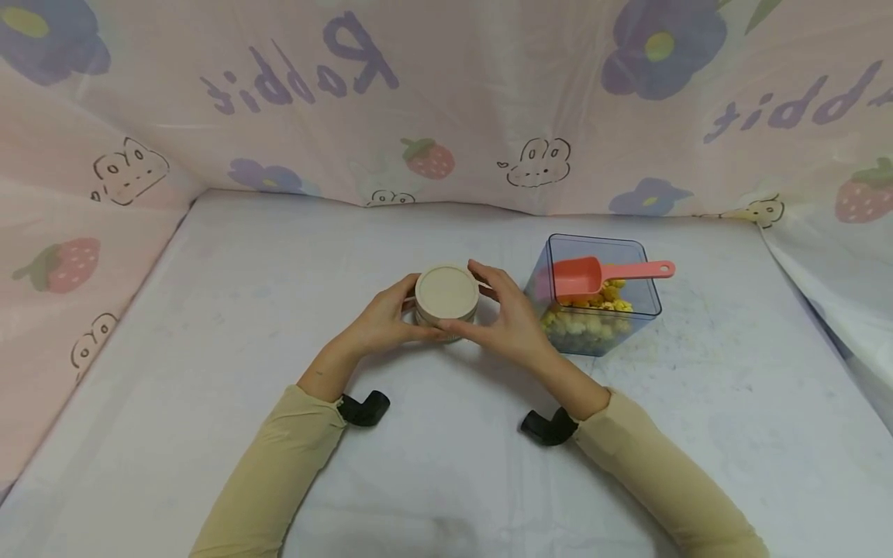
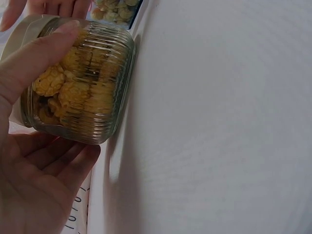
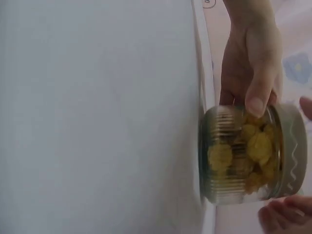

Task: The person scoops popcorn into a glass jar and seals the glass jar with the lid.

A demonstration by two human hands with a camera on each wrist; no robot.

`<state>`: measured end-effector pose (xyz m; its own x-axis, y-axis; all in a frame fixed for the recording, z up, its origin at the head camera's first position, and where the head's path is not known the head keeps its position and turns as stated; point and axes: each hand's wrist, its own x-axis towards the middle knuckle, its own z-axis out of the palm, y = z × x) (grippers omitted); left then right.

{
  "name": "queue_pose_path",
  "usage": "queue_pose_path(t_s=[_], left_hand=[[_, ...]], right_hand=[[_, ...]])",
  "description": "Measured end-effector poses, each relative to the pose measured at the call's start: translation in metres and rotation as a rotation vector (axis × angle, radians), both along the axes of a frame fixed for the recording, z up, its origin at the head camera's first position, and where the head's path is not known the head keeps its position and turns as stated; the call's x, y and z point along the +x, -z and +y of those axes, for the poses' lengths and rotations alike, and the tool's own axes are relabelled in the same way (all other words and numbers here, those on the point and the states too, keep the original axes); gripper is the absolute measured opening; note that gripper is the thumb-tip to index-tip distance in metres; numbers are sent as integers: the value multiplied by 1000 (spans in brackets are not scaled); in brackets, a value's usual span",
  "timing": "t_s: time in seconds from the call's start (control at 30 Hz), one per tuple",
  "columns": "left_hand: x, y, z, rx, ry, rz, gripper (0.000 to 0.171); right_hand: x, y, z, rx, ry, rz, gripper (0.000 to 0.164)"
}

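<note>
A ribbed glass jar (image 2: 100, 73) with yellow popcorn in it stands upright on the white table, capped by a round cream lid (image 1: 447, 292). My left hand (image 1: 382, 319) holds the jar from the left, its thumb against the glass and the other fingers around the far side. Around the lid from the right, my right hand (image 1: 514, 324) spreads its thumb and fingers. In the right wrist view, the right fingertips (image 3: 287, 207) are close by the lid's edge, and the right thumb is apart from it.
To the right of the jar is a clear bluish square container (image 1: 645, 306) of popcorn (image 1: 582, 325). A pink scoop (image 1: 589, 277) lies in it, its handle jutting over the right rim. Printed curtains (image 1: 460, 101) enclose the table (image 1: 279, 256) at the back and sides.
</note>
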<state>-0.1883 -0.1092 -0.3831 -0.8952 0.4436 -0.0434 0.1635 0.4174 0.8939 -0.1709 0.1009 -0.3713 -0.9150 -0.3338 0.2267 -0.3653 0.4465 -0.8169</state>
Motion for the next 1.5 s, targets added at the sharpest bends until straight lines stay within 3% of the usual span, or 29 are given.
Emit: queue_pose_path(t_s=[0.33, 0.77, 1.17, 1.5], left_hand=[[0, 0, 0, 18, 9, -2, 80], [0, 1, -1, 15, 3, -5, 82], [0, 2, -1, 22, 12, 37, 80], [1, 1, -2, 23, 9, 22, 81]], right_hand=[[-11, 0, -1, -71, -124, -89, 89], [-11, 1, 1, -60, -131, -72, 81], [-5, -2, -13, 89, 103, -30, 83], [-3, -3, -19, 81, 161, -31, 86]])
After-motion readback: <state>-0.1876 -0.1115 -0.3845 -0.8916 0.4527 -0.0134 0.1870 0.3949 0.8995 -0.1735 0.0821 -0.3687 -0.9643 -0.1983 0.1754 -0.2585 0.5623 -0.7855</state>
